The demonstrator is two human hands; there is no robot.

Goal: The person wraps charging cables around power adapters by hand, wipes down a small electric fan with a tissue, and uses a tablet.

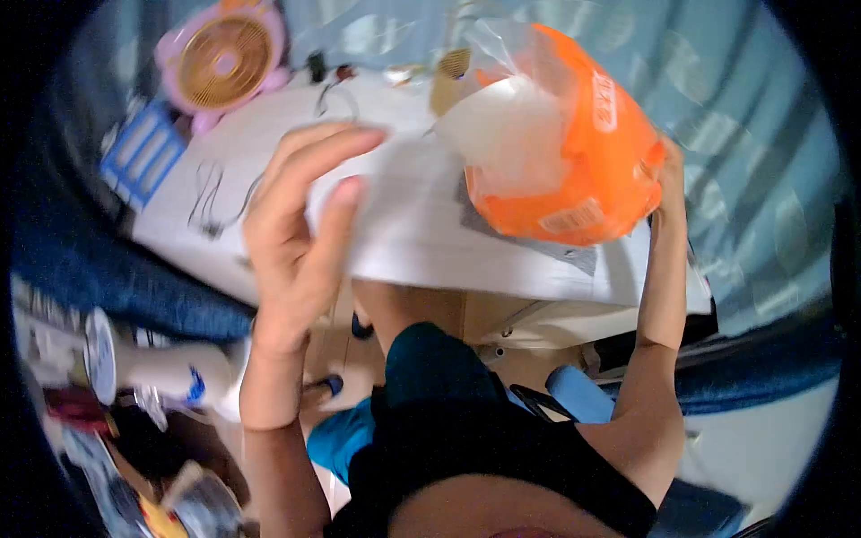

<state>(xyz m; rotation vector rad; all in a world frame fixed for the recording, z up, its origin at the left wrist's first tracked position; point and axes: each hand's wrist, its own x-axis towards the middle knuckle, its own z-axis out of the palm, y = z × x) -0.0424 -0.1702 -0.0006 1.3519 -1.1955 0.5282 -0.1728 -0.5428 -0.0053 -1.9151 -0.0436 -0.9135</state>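
"Where's the bag (pixel 619 161)?"
"Over the grey mat (pixel 578 257) on the table (pixel 386 242); the right hand (pixel 671 175) grips its side, fingertips partly hidden."
"And the left hand (pixel 291 229)?"
"Well apart from the bag, thumb and fingers loosely parted, free. The fan (pixel 224 63) stands far left."

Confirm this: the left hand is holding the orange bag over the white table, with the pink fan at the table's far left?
Not quite: the head view shows the right hand holding the orange bag over the white table; the left hand holds nothing. The pink fan is as you said.
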